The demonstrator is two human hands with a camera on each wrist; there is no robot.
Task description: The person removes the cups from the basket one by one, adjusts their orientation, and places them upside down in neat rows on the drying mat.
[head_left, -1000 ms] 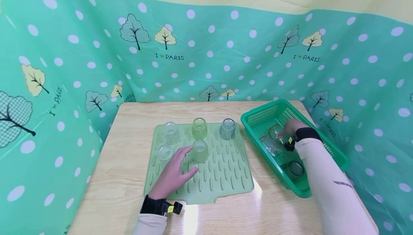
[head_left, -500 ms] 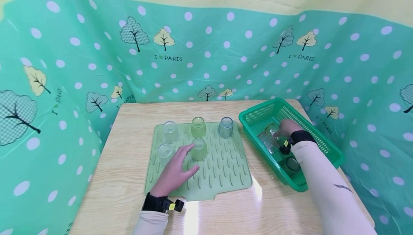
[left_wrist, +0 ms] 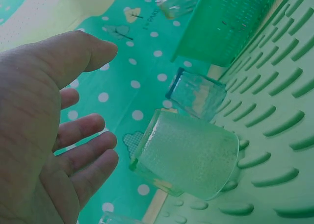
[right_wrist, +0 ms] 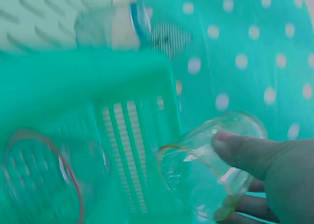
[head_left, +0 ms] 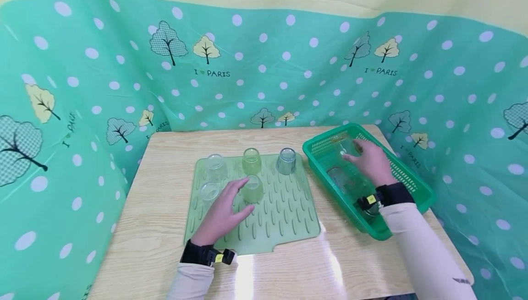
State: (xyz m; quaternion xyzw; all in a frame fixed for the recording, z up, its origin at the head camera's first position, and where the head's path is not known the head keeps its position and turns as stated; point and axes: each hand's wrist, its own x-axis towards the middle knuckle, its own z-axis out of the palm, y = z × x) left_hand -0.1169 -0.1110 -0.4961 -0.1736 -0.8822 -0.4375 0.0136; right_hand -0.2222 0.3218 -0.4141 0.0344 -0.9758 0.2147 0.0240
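Near the front edge of the desk (head_left: 288, 272), the left hand (head_left: 220, 215) rests open on the mat (head_left: 284, 217). Five glasses already stand inverted there. Farther right, the right hand (head_left: 371, 160) grips a sixth glass (right_wrist: 206, 167) above the basket (head_left: 412, 181); two more remain inside.
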